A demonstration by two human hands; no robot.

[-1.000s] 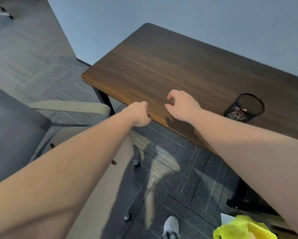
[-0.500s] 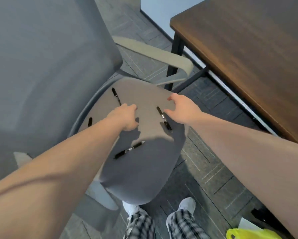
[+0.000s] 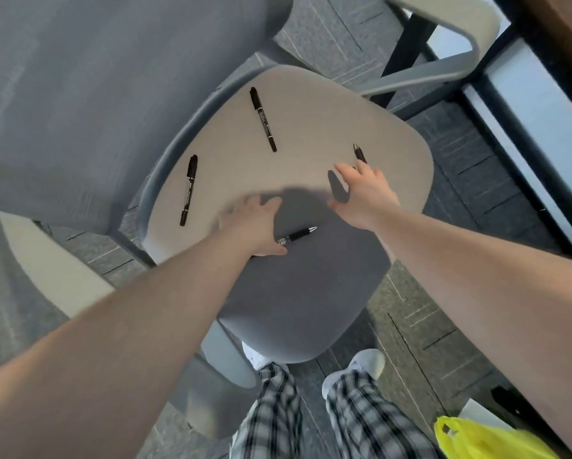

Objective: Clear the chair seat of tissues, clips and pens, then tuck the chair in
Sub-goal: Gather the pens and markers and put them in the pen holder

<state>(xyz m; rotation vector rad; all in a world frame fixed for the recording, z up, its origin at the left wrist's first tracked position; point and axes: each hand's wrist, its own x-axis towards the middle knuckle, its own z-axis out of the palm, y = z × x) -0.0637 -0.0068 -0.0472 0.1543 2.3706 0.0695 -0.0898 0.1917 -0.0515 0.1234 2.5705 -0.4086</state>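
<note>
A grey chair seat [image 3: 311, 286] lies below me with several black pens on it. One marker [image 3: 262, 119] lies at the back middle, another marker [image 3: 188, 189] at the left. A click pen [image 3: 297, 235] lies near the centre, and my left hand [image 3: 256, 226] rests partly over its near end with fingers spread. My right hand [image 3: 366, 190] hovers with fingers apart over a fourth pen [image 3: 359, 153], of which only the far tip shows. No tissues or clips are visible.
The grey backrest [image 3: 96, 94] fills the upper left. Beige armrests sit at the left [image 3: 46, 270] and upper right [image 3: 457, 14]. A dark table leg [image 3: 407, 38] and desk edge [image 3: 563, 21] stand at the right. A yellow bag [image 3: 476, 438] lies by my feet.
My view swung from the desk top down onto the chair seat. Both hands came down to the seat, the left onto the click pen, the right over the pen at the right.
</note>
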